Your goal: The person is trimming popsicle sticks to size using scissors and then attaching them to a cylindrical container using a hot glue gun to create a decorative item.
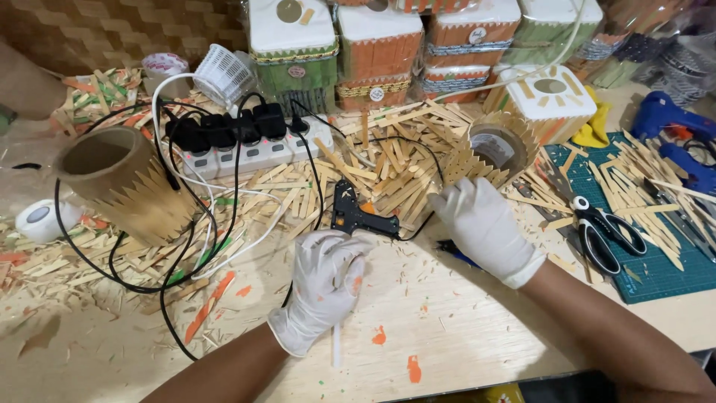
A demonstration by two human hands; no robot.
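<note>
Near the middle of the worktop (462, 328), the left hand (324, 287), in a white glove, is closed around a thin white glue stick (335, 349), whose end shows below the wrist, and it touches the back of the black glue gun (356, 215). The gun lies on its side, with its black cable running toward the power strip (246, 149) at the far side. The right hand (485, 227), also gloved, is curled around something small; I cannot tell what, maybe one thin wooden strip from the pile of strips (388, 168) just behind it.

The glue gun looks light and stiff, made of hard plastic. I think the handle is the place to take it, since the tip may be hot. The glue stick seems smooth and a little bendy, so a grip near its middle is better.
</note>
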